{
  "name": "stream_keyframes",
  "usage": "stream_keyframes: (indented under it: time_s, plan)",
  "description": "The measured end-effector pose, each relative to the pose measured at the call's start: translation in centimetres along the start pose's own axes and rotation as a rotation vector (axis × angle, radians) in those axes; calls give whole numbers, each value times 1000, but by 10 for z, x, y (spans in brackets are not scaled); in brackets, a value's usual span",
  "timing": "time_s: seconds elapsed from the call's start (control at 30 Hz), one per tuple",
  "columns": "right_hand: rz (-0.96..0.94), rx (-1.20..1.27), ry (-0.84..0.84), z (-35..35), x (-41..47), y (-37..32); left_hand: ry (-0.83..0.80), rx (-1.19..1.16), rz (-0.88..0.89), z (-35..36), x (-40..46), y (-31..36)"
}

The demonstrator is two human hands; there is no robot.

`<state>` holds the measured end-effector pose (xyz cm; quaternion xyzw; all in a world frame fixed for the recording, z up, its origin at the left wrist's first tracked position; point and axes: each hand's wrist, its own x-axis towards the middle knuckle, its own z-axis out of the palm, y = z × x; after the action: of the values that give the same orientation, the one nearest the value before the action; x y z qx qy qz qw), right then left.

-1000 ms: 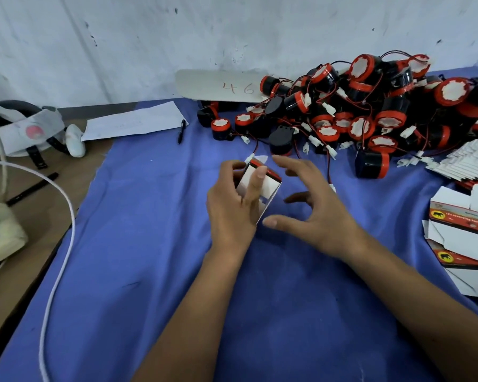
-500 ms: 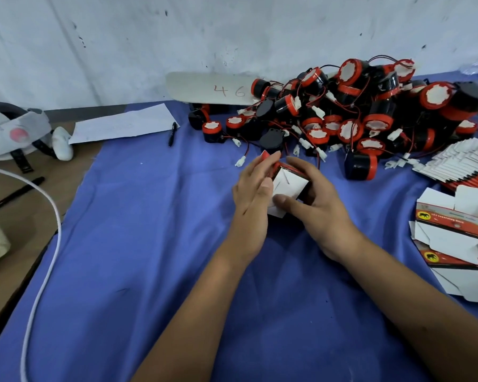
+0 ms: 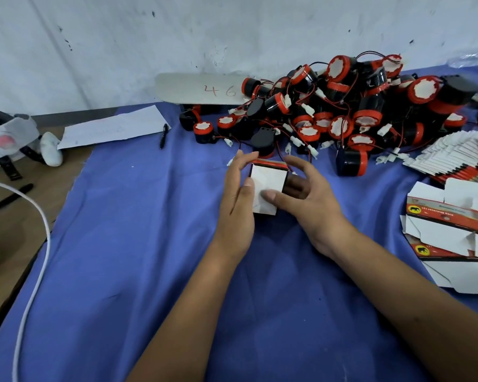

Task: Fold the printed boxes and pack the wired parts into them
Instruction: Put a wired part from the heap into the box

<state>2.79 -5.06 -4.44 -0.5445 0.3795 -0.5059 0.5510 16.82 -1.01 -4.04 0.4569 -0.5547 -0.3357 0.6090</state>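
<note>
Printed box [image 3: 268, 179] upright on blue-clothed bench [image 3: 138, 244], between both hands | left hand [image 3: 239, 199] and right hand [image 3: 308, 201] curled against its sides, right thumb pressing white flap | wired parts heap [image 3: 342, 111] just beyond, right hand nearer.

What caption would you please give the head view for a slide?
Both hands hold a small box over blue cloth, beside piled wired parts.

Two hands [image 3: 239, 199], one folded box [image 3: 268, 186], one pen [image 3: 164, 135].
</note>
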Motion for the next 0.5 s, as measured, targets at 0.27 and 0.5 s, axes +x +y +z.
stream_keyframes:
  time_s: [0.27,0.5]
  plan:
    - [-284,-234,-21,-5,-7,-14,54,414,-20,1,-2,-1]
    - [-670,-976,-287,1,-9,-15,-13,106,-100,-2,-2,0]
